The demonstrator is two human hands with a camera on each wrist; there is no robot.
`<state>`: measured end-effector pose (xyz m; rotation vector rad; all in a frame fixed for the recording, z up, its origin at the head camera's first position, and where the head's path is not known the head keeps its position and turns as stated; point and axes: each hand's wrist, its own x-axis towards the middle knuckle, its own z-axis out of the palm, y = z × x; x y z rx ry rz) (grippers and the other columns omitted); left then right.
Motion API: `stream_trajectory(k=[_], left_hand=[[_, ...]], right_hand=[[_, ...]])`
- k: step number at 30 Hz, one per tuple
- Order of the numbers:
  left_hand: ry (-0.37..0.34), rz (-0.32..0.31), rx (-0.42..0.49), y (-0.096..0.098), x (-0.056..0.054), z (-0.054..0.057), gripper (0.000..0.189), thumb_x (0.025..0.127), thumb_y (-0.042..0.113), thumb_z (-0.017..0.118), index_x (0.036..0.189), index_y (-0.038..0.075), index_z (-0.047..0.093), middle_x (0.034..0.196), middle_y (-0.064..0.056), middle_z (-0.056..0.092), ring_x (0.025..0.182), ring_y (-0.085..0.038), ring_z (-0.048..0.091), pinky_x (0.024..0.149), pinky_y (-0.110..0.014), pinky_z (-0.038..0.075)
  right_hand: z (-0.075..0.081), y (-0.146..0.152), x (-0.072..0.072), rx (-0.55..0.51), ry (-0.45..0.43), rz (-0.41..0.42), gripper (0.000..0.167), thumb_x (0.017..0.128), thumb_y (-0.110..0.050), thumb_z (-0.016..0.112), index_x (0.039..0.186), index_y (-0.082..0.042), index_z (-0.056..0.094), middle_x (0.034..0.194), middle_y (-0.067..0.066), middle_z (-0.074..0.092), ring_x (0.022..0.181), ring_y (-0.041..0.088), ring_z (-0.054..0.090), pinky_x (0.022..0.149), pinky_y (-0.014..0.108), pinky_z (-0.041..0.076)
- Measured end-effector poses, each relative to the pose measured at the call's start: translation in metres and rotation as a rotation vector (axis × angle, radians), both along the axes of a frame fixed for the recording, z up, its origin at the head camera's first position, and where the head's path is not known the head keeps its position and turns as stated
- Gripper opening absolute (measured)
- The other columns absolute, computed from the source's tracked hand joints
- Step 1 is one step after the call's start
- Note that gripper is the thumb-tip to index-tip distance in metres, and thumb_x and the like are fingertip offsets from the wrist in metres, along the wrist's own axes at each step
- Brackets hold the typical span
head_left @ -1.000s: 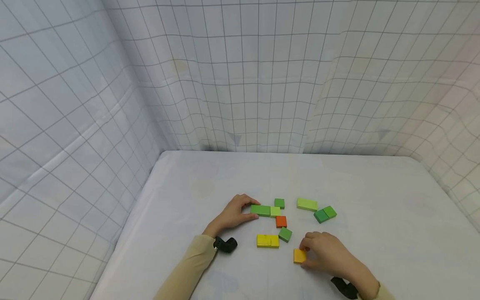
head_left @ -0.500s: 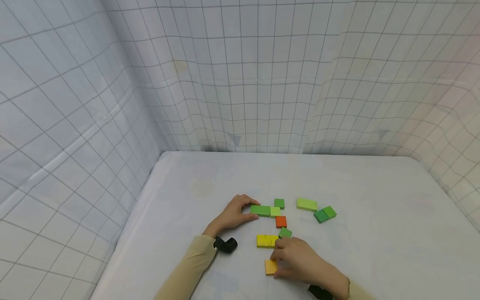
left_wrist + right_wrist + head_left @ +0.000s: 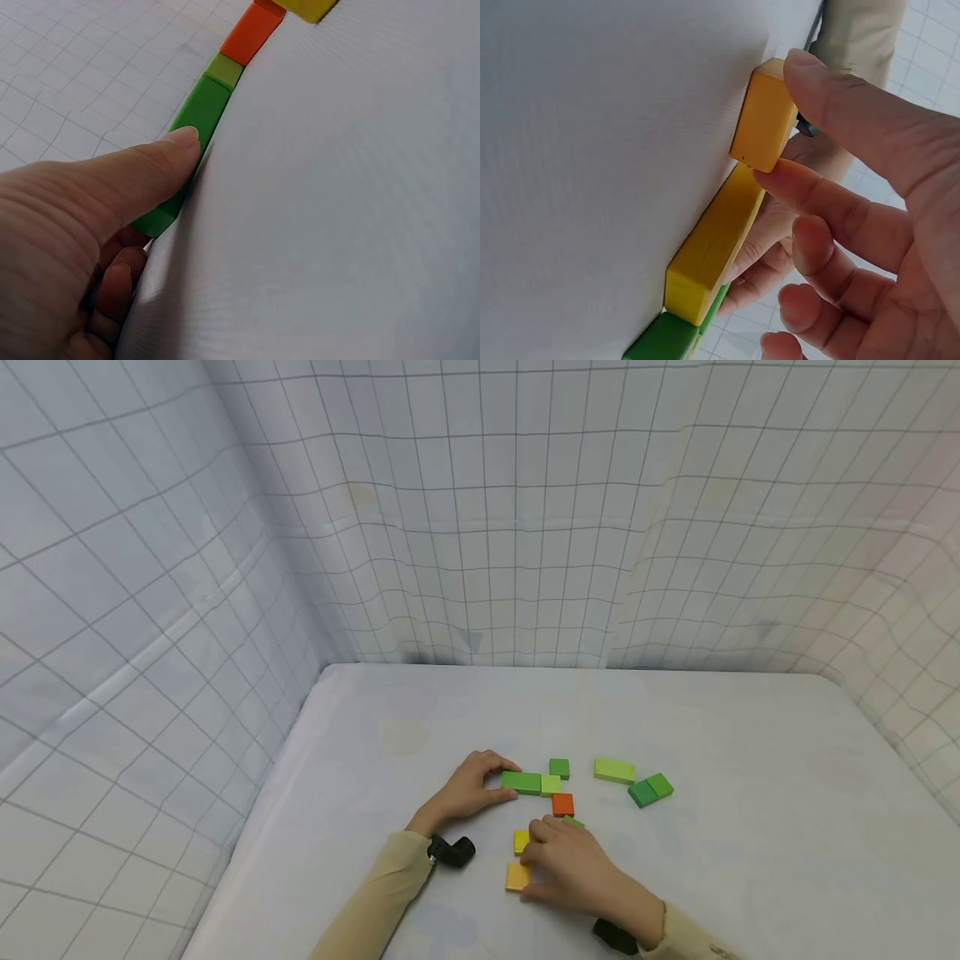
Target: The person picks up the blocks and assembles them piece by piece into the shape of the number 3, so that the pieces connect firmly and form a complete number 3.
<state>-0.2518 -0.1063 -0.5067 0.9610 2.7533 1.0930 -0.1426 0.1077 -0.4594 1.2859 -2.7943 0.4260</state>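
Observation:
My left hand (image 3: 465, 785) holds a long green block (image 3: 521, 782) at its left end, the thumb (image 3: 184, 139) along its near side. A small light green block (image 3: 551, 786) touches its right end, and an orange-red block (image 3: 562, 805) lies just nearer. With thumb and index finger, my right hand (image 3: 573, 868) pinches an orange-yellow block (image 3: 517, 877) by opposite sides; its other fingers are loosely bent. Right behind that block lies a long yellow block (image 3: 712, 244), partly hidden by the right hand in the head view.
Behind the light green block sits a small green block (image 3: 559, 768). Another green block (image 3: 573, 821) peeks out past the right hand. Farther right lie a long lime block (image 3: 614, 770) and two green blocks (image 3: 651, 790) side by side. Gridded white cloth (image 3: 525, 527) hangs behind the table.
My right hand has slid the orange-yellow block leftward, from the right of the yellow block to just in front of it. The left hand has stayed on the long green block.

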Motion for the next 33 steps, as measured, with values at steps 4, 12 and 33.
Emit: stream_trajectory(k=[4, 12, 33], left_hand=[[-0.004, 0.002, 0.002, 0.0, 0.0, 0.0, 0.035, 0.085, 0.035, 0.073, 0.116, 0.021, 0.065, 0.106, 0.008, 0.058, 0.097, -0.012, 0.046, 0.084, -0.033, 0.037], [-0.01, 0.006, 0.003, 0.0, -0.002, -0.001, 0.035, 0.084, 0.033, 0.073, 0.116, 0.021, 0.065, 0.108, 0.008, 0.058, 0.098, -0.012, 0.046, 0.085, -0.033, 0.037], [-0.006, -0.004, 0.004, 0.0, -0.001, -0.001, 0.035, 0.085, 0.03, 0.073, 0.117, 0.02, 0.065, 0.106, 0.007, 0.057, 0.095, -0.012, 0.046, 0.083, -0.033, 0.037]], right_hand=[[-0.002, -0.006, -0.002, 0.005, 0.022, -0.002, 0.033, 0.072, -0.046, 0.08, 0.088, -0.018, 0.074, 0.081, -0.012, 0.044, 0.074, 0.007, 0.038, 0.067, 0.024, 0.036], [-0.003, -0.017, -0.009, 0.014, 0.072, -0.02, 0.035, 0.071, -0.049, 0.08, 0.088, -0.019, 0.075, 0.08, -0.011, 0.042, 0.074, 0.008, 0.036, 0.066, 0.024, 0.029], [-0.002, -0.034, -0.02, 0.008, 0.026, -0.074, 0.033, 0.072, -0.048, 0.079, 0.087, -0.019, 0.073, 0.079, -0.011, 0.043, 0.078, 0.01, 0.041, 0.072, 0.031, 0.038]])
